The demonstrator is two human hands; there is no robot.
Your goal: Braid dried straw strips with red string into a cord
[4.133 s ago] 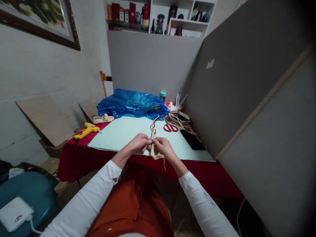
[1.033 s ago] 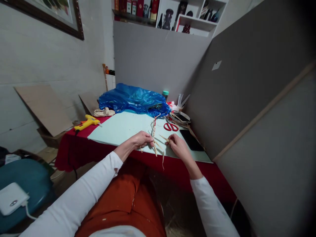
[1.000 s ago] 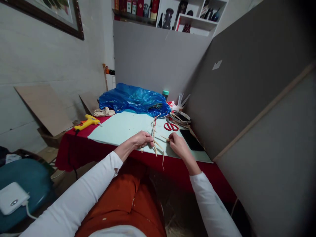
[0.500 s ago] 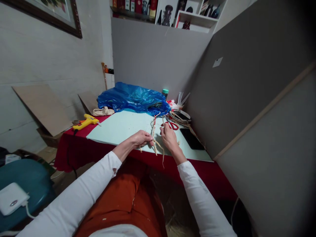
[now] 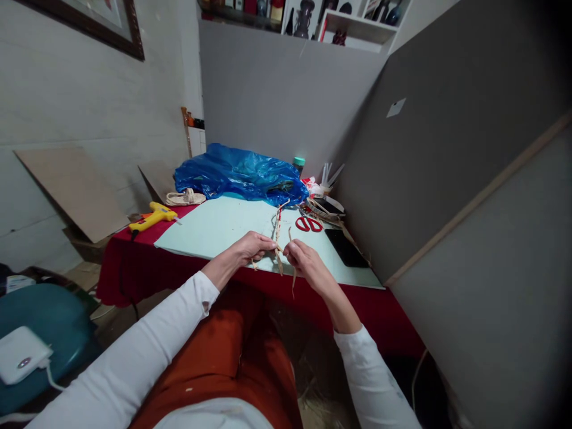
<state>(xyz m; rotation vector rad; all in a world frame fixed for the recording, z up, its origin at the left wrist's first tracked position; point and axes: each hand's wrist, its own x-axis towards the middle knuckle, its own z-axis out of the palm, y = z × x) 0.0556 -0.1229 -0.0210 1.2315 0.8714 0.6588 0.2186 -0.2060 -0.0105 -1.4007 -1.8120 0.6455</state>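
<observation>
A thin braid of pale straw-like strands (image 5: 276, 229) stretches up from my hands toward the back of the pale green board (image 5: 218, 229), with red showing along its upper part. My left hand (image 5: 255, 246) is closed, thumb and fingers pinching the braid at its near end. Loose ends hang below the pinch over the board's front edge. Close by on the right, my right hand (image 5: 302, 256) is also closed, on a single loose strand (image 5: 294, 283) that sticks out above and below the fingers. Red-handled scissors (image 5: 309, 224) lie just beyond my right hand.
A crumpled blue plastic bag (image 5: 236, 173) covers the back of the table. At left sit a yellow glue gun (image 5: 154, 218) and a woven straw slipper (image 5: 185, 197). A black phone-like slab (image 5: 346, 248) lies at right, beside a grey partition (image 5: 429, 149). A teal stool (image 5: 49, 339) stands at lower left.
My right hand has come down and slightly toward my left hand, uncovering the scissors. The strand it holds now lies across beside the braid. My left hand keeps its pinch.
</observation>
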